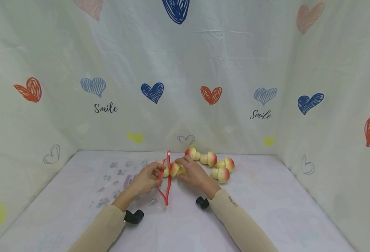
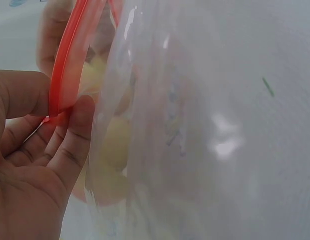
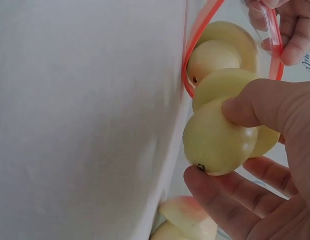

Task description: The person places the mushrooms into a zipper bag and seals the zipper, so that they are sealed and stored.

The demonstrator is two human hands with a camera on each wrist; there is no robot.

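As a left sleeve (image 1: 100, 229) and a right sleeve (image 1: 241, 222) extend from eight and four o'clock of a toy mushroom (image 1: 174, 168), with twelve at the back of the bench (image 1: 178, 227), the red rim (image 2: 63, 75) of a clear bag (image 2: 185, 165) gapes nearest at six. At nine, a person's left hand (image 1: 147, 177) pinches that rim narrowly between thumb and fingers. At three, the right hand (image 1: 193, 173) holds the mushroom, fingers about its stem (image 3: 215, 137), its cap (image 3: 210, 90) at the bag's mouth; whether the cap has passed the rim is hard to tell. A second mushroom (image 3: 212, 57) lies within the rim. Judging by looks, the toys are light and firm, their smooth skin apt to slip; the neck between stem and cap should offer the surest hold. The bag's film appears thin and limp, likely to fold or cling, making the stiffer rim the better grip. Farther off, around two to three o'clock, four loose mushrooms (image 1: 208, 159) rest before a heart-printed sheet (image 1: 185, 52) at twelve.
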